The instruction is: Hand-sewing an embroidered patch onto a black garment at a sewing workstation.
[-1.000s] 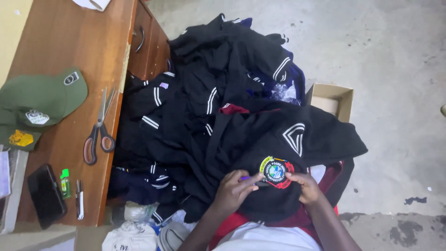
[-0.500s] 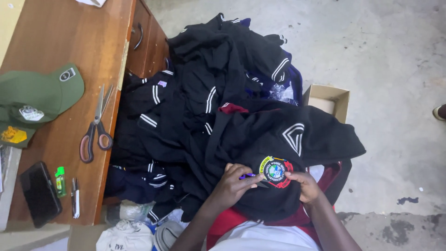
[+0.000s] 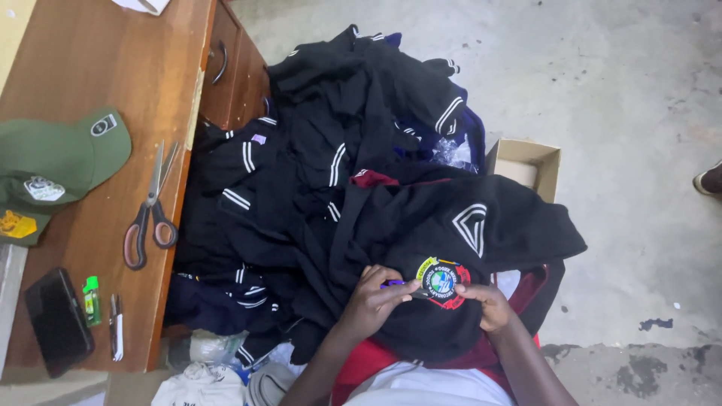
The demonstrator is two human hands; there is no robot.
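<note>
A black sweater (image 3: 489,248) with white stripe trim lies across my lap, and a round multicoloured badge (image 3: 442,283) sits on it. My left hand (image 3: 372,301) pinches a small purple tool (image 3: 392,284) at the badge's left edge. Pressed on the fabric at the badge's right edge is my right hand (image 3: 485,303), fingers curled over the cloth. Behind the sweater rises a large heap of black garments (image 3: 331,158) with white stripes.
A wooden desk (image 3: 113,68) at the left carries scissors (image 3: 148,214), a green cap (image 3: 64,162), a black phone (image 3: 56,323), a small green bottle (image 3: 91,299) and a small cutter (image 3: 115,327). An open cardboard box (image 3: 526,162) stands on the concrete floor. Someone's shoe (image 3: 708,179) shows at the right edge.
The view has shifted slightly. My hands stay at the badge, with only small finger movement.
</note>
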